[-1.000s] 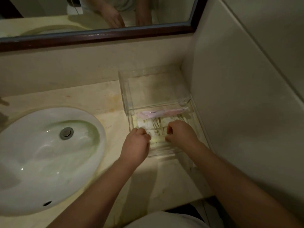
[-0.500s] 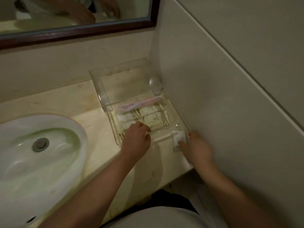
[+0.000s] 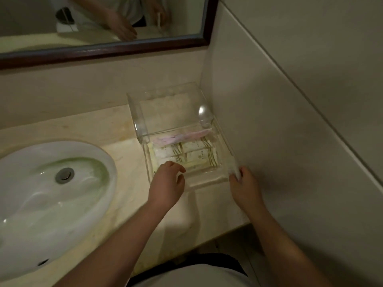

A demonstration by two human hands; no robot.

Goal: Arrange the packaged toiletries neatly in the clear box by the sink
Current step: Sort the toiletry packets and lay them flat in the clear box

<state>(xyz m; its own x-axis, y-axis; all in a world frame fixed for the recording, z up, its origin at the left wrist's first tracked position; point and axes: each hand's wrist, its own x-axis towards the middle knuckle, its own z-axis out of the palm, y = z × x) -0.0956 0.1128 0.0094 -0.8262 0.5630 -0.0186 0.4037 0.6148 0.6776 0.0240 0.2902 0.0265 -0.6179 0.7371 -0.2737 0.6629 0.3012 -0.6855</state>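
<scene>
The left hand [image 3: 166, 184] hovers loosely open over the packets [image 3: 186, 154], probably to straighten them; the right hand [image 3: 244, 188] pinches a small white packet [image 3: 235, 170] beside the clear box [image 3: 207, 181].

we see two bare forearms with no sleeves, watch or rings, a left hand [image 3: 167, 184] and right hand [image 3: 245, 188] uncovered, and a pale light-coloured top over dark trousers below.

sink [image 3: 51, 183]: cut off at left edge | packet [image 3: 235, 169] at right hand [image 3: 245, 188]: blurred, grip unclear | packets [image 3: 186, 152] in box [image 3: 143, 129]: print unreadable
</scene>
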